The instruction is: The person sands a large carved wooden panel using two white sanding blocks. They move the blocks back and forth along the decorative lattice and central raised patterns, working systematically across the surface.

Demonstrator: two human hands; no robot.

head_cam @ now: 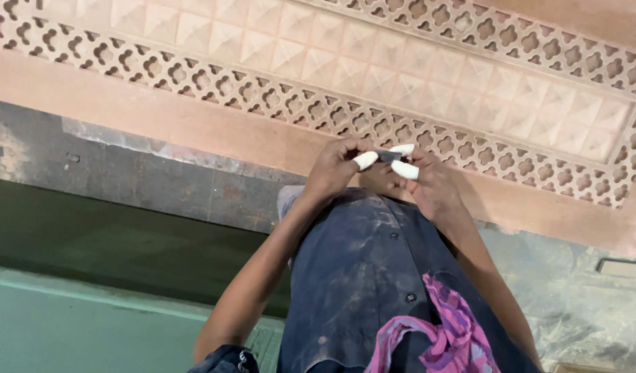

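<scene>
Two hands meet over a dusty dark shirt (363, 276) with a pink-purple cloth (446, 331) at its lower edge. Left hand (334, 169) and right hand (428, 183), several fingertips (365, 160) capped in white, pinch the ends of a small dark blade-like piece (387, 156) between them. Beyond lies a carved pinkish stone panel (373, 76) with pierced lattice bands on a grey slab (124, 173).

The two hands meet in the middle, just in front of the person's body. The left hand (335, 169) and the right hand (428, 183) touch, with a small blade (387, 156) between the fingers. The carved stone panel (401, 83) lies behind the hands. A cloth (446, 331) hangs on the shirt (359, 276) below.
</scene>
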